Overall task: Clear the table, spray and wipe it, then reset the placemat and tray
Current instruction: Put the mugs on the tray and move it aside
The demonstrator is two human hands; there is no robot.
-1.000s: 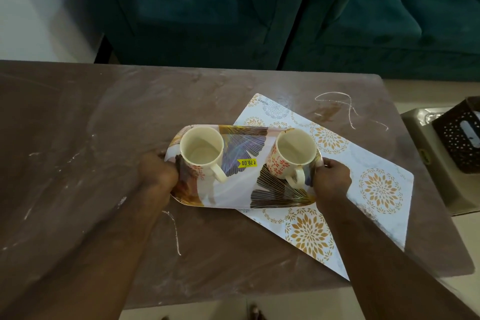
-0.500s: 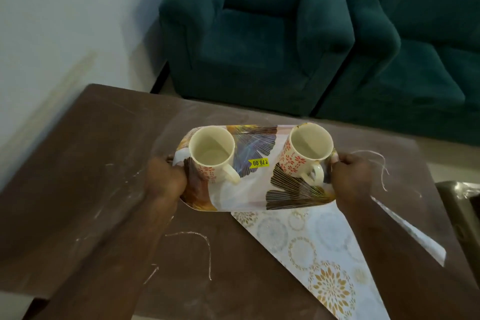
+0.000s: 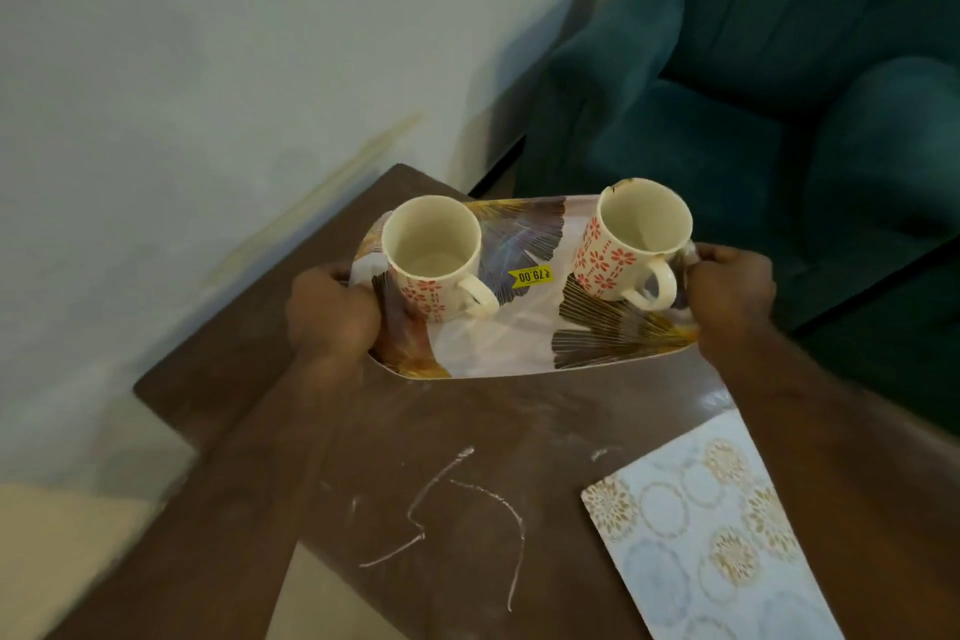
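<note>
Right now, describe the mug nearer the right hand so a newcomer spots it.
Start at the leaf-patterned tray over the brown table. The mug stands at the end that the right hand grips. Unlike the other mug, its rim carries a brown mark.

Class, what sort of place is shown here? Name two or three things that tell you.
Probably a home living room: teal upholstered armchairs stand beside a brown table, and a decorated tray carries two mugs.
</note>
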